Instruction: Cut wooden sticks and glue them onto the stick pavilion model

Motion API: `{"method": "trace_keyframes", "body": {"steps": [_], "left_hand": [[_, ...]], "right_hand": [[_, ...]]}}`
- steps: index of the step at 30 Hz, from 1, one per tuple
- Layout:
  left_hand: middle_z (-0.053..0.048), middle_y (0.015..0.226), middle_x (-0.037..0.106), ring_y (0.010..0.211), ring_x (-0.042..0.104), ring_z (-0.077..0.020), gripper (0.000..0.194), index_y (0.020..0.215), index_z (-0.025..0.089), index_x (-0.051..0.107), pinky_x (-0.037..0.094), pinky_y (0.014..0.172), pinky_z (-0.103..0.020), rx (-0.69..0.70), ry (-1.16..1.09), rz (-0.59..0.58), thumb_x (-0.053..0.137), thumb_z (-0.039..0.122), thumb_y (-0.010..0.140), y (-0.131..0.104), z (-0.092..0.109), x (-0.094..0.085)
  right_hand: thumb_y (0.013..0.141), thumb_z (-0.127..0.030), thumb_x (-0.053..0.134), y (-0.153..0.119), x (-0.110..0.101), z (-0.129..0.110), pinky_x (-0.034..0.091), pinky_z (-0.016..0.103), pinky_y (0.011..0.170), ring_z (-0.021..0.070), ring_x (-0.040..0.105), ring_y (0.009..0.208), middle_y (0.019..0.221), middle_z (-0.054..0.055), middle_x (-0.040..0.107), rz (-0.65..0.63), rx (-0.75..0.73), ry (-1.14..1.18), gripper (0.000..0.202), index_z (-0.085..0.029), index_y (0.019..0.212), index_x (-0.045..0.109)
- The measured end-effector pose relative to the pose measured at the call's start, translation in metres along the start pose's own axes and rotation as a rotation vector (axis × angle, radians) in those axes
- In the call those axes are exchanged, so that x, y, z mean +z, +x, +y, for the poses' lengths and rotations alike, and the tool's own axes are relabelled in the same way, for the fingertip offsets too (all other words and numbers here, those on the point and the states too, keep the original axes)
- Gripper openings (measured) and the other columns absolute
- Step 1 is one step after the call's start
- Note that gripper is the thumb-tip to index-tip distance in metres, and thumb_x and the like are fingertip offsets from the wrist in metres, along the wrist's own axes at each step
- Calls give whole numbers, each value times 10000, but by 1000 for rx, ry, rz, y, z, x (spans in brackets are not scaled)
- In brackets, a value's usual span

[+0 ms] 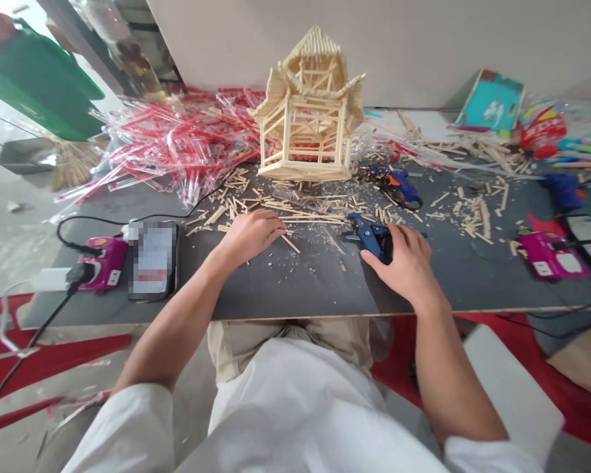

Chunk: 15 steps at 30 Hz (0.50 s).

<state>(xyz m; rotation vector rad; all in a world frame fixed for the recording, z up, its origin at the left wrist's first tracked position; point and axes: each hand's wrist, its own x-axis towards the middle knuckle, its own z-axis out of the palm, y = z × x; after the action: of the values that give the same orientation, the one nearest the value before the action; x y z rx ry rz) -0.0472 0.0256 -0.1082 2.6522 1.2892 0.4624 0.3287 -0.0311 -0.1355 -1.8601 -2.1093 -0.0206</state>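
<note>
My left hand rests low over the tabletop, its fingers bent and held together among thin wooden sticks. Whatever lies under its fingertips is hidden. My right hand is wrapped around the handles of a blue hand cutter, whose jaws point left towards the sticks. Its thumb lies along the near side. Behind both hands stands a wooden stick model of a pavilion, upright, with a tiered roof.
Red and clear plastic wrappers are heaped at the back left. A blue glue gun lies right of the model, near scattered stick offcuts. A phone and a magenta power strip sit at left; another magenta power strip is at right.
</note>
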Motion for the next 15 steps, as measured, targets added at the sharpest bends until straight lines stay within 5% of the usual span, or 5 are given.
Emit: {"method": "trace_keyframes", "body": {"steps": [10, 15], "left_hand": [[-56, 1101, 790, 1039, 737, -238, 323, 1103, 222, 799, 522, 741, -310, 22, 12, -36, 485, 298, 1085, -3, -2, -5], [-56, 1119, 785, 1093, 717, -250, 276, 1138, 232, 787, 541, 806, -324, 37, -5, -39, 558, 374, 1075, -3, -3, -8]], "right_hand": [[950, -495, 612, 59, -22, 16, 413, 477, 1204, 342, 611, 1304, 1347, 190, 684, 51, -10, 103, 492, -141, 1265, 741], [921, -419, 641, 111, -7, 46, 389, 527, 1168, 398, 551, 1329, 1306, 279, 651, 45, 208, -32, 591, -36, 1369, 666]]}}
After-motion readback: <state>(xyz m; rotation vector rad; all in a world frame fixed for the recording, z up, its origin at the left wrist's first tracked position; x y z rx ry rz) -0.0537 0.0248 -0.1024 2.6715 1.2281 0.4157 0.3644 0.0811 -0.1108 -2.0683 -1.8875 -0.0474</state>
